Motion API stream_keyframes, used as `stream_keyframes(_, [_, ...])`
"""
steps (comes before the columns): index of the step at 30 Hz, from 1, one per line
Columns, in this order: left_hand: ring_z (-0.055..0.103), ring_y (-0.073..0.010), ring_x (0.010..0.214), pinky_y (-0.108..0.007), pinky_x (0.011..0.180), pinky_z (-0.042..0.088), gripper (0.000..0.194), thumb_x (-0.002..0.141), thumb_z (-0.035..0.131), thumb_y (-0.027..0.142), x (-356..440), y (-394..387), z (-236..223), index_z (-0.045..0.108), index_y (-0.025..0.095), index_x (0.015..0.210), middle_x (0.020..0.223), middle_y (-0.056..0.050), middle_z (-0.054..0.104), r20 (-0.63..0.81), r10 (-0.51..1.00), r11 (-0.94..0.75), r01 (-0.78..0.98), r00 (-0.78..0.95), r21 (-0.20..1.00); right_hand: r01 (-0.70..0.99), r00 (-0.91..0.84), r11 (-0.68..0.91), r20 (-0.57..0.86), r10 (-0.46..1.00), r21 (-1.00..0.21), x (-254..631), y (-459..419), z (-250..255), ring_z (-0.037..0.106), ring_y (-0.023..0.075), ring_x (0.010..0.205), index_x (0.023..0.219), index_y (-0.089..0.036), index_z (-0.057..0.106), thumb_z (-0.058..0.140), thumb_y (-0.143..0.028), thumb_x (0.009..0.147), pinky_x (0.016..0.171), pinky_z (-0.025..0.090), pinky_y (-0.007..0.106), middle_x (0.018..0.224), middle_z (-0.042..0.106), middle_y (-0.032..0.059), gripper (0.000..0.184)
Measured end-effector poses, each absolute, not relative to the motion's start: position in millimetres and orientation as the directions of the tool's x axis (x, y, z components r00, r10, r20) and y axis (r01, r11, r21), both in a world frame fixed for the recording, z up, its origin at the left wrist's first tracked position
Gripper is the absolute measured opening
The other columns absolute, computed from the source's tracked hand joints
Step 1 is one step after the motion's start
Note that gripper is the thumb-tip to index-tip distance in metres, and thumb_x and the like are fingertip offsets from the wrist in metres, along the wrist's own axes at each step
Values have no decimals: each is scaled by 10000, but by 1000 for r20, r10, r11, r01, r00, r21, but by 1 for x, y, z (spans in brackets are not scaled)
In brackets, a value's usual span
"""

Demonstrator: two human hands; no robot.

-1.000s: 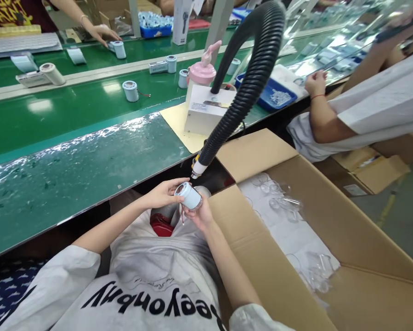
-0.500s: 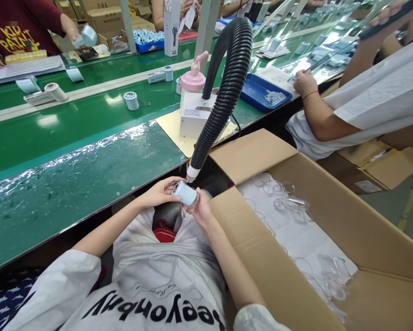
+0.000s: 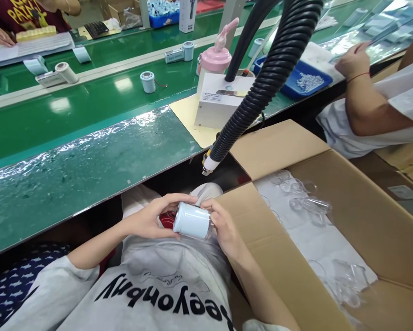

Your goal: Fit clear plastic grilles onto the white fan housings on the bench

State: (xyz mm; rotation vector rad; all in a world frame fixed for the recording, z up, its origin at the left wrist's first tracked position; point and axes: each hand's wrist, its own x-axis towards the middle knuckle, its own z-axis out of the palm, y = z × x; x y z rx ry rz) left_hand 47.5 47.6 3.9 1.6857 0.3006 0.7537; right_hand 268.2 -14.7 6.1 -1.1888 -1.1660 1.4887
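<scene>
Both my hands hold a small pale blue cylinder (image 3: 192, 220) over my lap, lying on its side. My left hand (image 3: 151, 218) wraps its fingers round the cylinder's left end. My right hand (image 3: 223, 230) grips the right end, where a clear cap sits. A black ribbed hose (image 3: 261, 87) arches down from the bench, and its white nozzle (image 3: 209, 165) hangs a little above the cylinder, apart from it.
An open cardboard box (image 3: 296, 257) with several clear plastic caps (image 3: 302, 195) on white paper stands at my right. The green bench (image 3: 71, 161) carries a white box unit (image 3: 220, 99), a pink dispenser bottle (image 3: 216, 57) and more cylinders (image 3: 148, 82). Another person's arm (image 3: 368, 99) works at right.
The cylinder has come down and away from the hose nozzle toward my lap, and now lies on its side between both hands. The view has shifted.
</scene>
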Motion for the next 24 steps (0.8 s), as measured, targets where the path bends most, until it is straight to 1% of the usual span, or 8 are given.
stream_keyframes(5, [561,-282,1341,-417,1081,494,776,818,765,136,47,49,11,446,372,1485,1509,-131,513,421,481,-503,-151,769,851,-201,-242,-372,-322,915,-906,265,-16,3,519,146,387,819,-231,551,562,-777,825,321,369,242,546,545,-36,546])
stream_keyframes(10, [624,-272,1230,-399,1034,515,633,811,775,205,49,40,21,545,279,1396,1369,-135,617,288,586,-429,-12,757,903,-186,-310,-447,-379,872,-875,266,-18,-1,501,144,348,848,-211,559,457,-841,845,297,357,235,506,560,-24,639])
stream_keyframes(13, [670,-238,1100,-350,941,552,620,797,793,273,50,35,27,556,245,1370,1271,-109,660,111,678,-200,37,726,979,-46,-257,-249,-229,939,-967,271,-21,1,662,199,566,1039,-183,646,335,-832,896,474,536,288,692,675,50,733])
stream_keyframes(15, [688,-205,993,-302,846,566,611,803,787,309,51,33,29,555,222,1361,1201,-99,672,-8,703,-39,50,711,998,55,-251,-10,-23,968,-998,275,-23,0,729,269,944,1314,-221,580,392,-803,898,738,619,357,1130,720,132,740])
stream_keyframes(17, [685,-188,918,-272,775,561,627,797,790,347,51,32,31,551,196,1356,1121,-91,682,-78,702,51,59,708,997,158,-290,282,228,929,-946,279,-24,-2,607,314,1273,1514,-308,392,559,-699,898,981,572,435,1535,482,143,749])
stream_keyframes(18, [677,-176,876,-256,739,552,639,792,793,364,51,32,31,550,188,1355,1080,-83,685,-102,701,70,75,706,995,210,-319,424,349,881,-881,281,-24,-3,549,316,1348,1547,-349,336,633,-582,919,1049,535,465,1607,390,125,733])
stream_keyframes(21, [639,-136,753,-218,640,516,670,787,794,421,49,31,29,552,187,1366,1016,-67,689,-140,700,67,131,700,989,314,-386,673,558,735,-669,286,-24,-6,538,273,1369,1516,-392,408,641,-163,952,1105,502,481,1553,483,82,652])
stream_keyframes(24, [679,-166,830,-249,700,551,716,793,794,447,46,33,26,535,217,1419,1152,-102,698,-109,684,28,124,721,992,294,-364,599,492,791,-745,288,-26,-5,588,263,1319,1461,-362,505,716,-155,901,1079,535,440,1470,578,86,634])
